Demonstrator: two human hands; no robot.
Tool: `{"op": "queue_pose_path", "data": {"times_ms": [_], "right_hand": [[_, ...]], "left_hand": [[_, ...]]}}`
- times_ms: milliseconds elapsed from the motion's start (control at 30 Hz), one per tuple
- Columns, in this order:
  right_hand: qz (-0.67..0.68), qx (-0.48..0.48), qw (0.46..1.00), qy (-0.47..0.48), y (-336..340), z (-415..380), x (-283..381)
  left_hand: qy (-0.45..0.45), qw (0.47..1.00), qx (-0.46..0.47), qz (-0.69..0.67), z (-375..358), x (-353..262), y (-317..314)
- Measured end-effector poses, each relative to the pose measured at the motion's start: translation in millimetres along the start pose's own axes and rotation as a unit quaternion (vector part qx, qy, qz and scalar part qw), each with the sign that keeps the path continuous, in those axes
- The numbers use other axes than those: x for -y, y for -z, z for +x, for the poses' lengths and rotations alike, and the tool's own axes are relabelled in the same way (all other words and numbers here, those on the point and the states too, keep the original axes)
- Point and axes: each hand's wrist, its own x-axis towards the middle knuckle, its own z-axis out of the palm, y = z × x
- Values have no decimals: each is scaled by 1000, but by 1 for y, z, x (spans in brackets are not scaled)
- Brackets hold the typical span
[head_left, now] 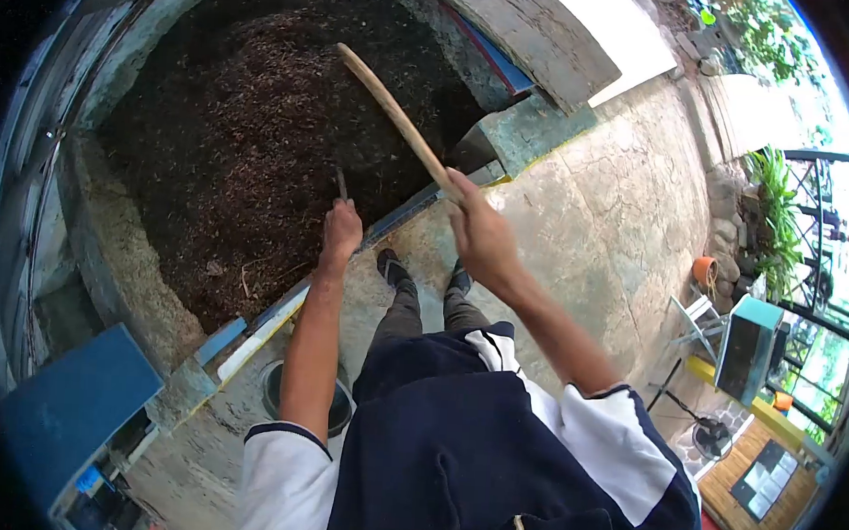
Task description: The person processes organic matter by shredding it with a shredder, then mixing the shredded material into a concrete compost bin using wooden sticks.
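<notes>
My right hand (479, 231) grips the lower end of a long wooden handle (394, 115) that slants up and to the left over a bin of dark brown mulch (249, 131). My left hand (342, 230) is closed around a short dark tool shaft (340, 184) that points into the mulch near the bin's front edge. My legs and dark shoes (393, 265) stand on the concrete just in front of the bin. The far ends of both tools are hidden in the mulch.
Low concrete walls (118, 259) enclose the bin. A blue board (76, 410) lies at lower left and a round dark bucket (274, 391) stands beside my left leg. Cracked concrete paving (600, 217) runs to the right toward plants, a crate and a fan.
</notes>
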Motion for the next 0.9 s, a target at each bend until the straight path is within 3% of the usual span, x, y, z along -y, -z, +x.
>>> {"op": "queue_pose_path", "data": {"times_ms": [133,200,267,367,467,500,533,633,767,800,900], "right_hand": [[31,-53,996,62,-77,82,-15],[-12,-50,998,39,-110,124,-32],[-49,-21,999,4,-131,159,-49],[-139,66,986,-69,-173,215,-81],[-176,23,983,-45,-161,254,-121],[-169,5,985,-20,-190,263,-125],[-172,14,985,-21,-197,264,-122],[-211,83,969,-101,-191,263,-107],[-206,105,973,2,-207,244,-63],[-214,120,969,22,-210,235,-52],[-171,113,978,24,-219,219,-45]], "left_hand": [[-1,999,40,-21,-50,21,35],[-32,989,-28,-144,-75,82,16],[-73,977,-87,-178,-124,105,32],[45,961,-93,-255,-199,150,40],[104,939,-94,-313,-263,136,54],[129,928,-99,-335,-282,147,56],[137,926,-97,-337,-292,163,53],[197,824,-98,-522,-330,188,33],[240,791,-123,-548,-330,182,33],[243,787,-125,-554,-326,183,32],[164,845,-74,-504,-296,174,39]]}}
